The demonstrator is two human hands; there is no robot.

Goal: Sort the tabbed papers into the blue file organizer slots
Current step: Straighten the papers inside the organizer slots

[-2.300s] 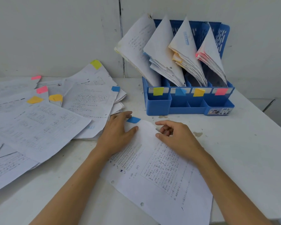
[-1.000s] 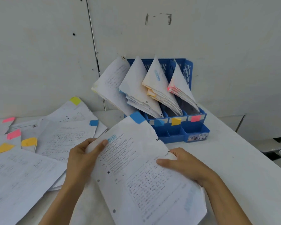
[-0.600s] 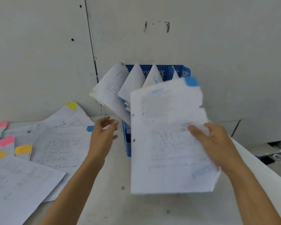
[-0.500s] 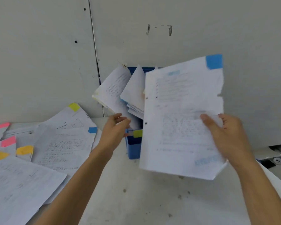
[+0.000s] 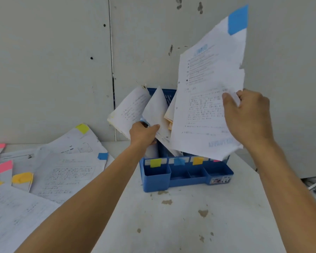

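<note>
My right hand [image 5: 246, 117] grips a printed paper [image 5: 204, 99] by its right edge and holds it upright above the blue file organizer [image 5: 182, 177]. A blue tab [image 5: 237, 20] sticks to the paper's top right corner. My left hand [image 5: 143, 134] pinches the stack of papers [image 5: 156, 110] standing in the second slot from the left. Tabs on the organizer's front read yellow [image 5: 155, 163], blue [image 5: 179, 161], orange [image 5: 197, 160] and pink [image 5: 216, 160]. The held paper hides the slots on the right.
Several loose tabbed papers [image 5: 66, 170] lie spread over the left of the white table [image 5: 181, 225], with pink, yellow, orange and blue tabs. A grey wall [image 5: 53, 61] stands right behind the organizer. The table's right edge drops off beside my right forearm.
Both hands lifted the blue-tabbed paper off the table. My left hand let go and took hold of the papers in the organizer. My right hand raised the paper higher above the slots.
</note>
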